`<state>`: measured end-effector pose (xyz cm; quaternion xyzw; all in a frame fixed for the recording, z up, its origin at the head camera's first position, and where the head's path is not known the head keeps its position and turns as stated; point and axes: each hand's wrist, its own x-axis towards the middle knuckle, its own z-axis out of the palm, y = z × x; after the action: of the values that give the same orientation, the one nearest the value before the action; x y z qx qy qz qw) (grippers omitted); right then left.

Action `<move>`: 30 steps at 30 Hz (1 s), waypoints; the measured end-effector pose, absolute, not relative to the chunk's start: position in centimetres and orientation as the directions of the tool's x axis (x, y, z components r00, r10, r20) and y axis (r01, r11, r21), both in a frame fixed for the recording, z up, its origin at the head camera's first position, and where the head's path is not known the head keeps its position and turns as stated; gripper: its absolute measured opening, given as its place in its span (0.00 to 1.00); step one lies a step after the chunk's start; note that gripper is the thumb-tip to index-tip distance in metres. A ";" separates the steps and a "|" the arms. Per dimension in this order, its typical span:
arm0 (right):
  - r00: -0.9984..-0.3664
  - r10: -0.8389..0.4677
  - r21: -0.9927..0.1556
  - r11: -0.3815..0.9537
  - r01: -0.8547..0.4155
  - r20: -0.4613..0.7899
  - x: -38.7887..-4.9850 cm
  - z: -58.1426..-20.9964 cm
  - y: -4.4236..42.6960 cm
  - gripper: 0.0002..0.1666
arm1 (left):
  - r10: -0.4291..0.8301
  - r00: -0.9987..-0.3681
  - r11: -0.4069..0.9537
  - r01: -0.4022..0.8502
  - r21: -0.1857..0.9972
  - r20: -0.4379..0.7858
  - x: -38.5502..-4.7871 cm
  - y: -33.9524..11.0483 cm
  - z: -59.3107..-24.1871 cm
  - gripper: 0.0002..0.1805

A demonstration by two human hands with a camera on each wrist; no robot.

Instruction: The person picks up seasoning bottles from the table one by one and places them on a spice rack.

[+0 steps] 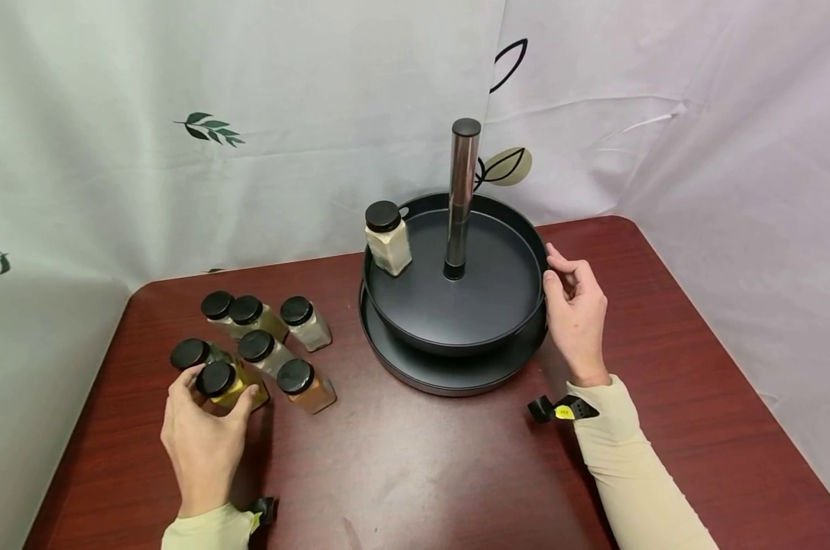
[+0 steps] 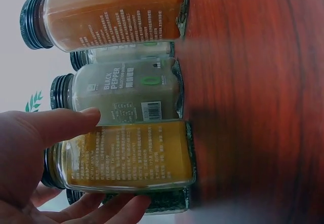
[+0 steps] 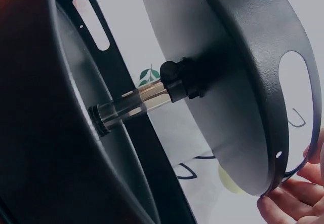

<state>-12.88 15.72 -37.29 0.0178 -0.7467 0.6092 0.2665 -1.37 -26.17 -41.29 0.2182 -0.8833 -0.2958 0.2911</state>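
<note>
My left hand [image 1: 205,447] has its thumb and fingers around a black-lidded jar of yellow powder [image 1: 235,384]. In the left wrist view the thumb lies on one side of the yellow jar [image 2: 129,153] and fingers on the other, with a dark green jar [image 2: 169,201] just behind. My right hand [image 1: 578,317] holds the right rim of the upper tier of a black two-tier tray [image 1: 484,313]. The right wrist view has its fingers [image 3: 291,201] at the upper tier's edge, beside the handle slot. A jar of pale powder [image 1: 390,248] stands on that tier's left side.
Several black-lidded jars stand close together at the left of the red-brown table [image 1: 415,473], among them an orange-brown one [image 1: 314,396] and a pale one [image 1: 312,330]. A metal post [image 1: 462,183] rises from the tray's middle. A white patterned curtain [image 1: 305,99] hangs behind the table.
</note>
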 end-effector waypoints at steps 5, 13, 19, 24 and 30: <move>-0.864 0.290 -0.907 0.217 -0.360 0.412 -13.6 -38.7 16.4 0.14 | -0.596 -0.734 0.697 -0.270 0.664 0.327 -1.4 -26.2 -41.3 0.38; -0.876 0.249 -0.890 0.313 -0.332 0.414 -13.6 -38.7 16.6 0.22 | -0.586 -0.740 0.693 -0.247 0.678 0.329 -1.5 -26.4 -41.1 0.34; -0.885 0.241 -0.882 0.366 -0.296 0.398 -13.5 -38.7 16.9 0.24 | -0.571 -0.749 0.708 -0.241 0.664 0.337 -1.5 -26.6 -40.9 0.30; -0.892 0.235 -0.888 0.355 -0.292 0.387 -13.5 -38.7 17.0 0.24 | -0.575 -0.743 0.715 -0.254 0.651 0.342 -1.3 -26.8 -40.4 0.30; -0.885 0.228 -0.887 0.332 -0.321 0.406 -13.4 -38.7 16.9 0.24 | -0.578 -0.725 0.717 -0.231 0.658 0.375 -0.9 -26.5 -39.2 0.31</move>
<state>-13.41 16.92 -38.66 0.0299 -0.7808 0.5770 0.2379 -0.94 -26.55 -39.15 0.2298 -0.8796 -0.2980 0.2910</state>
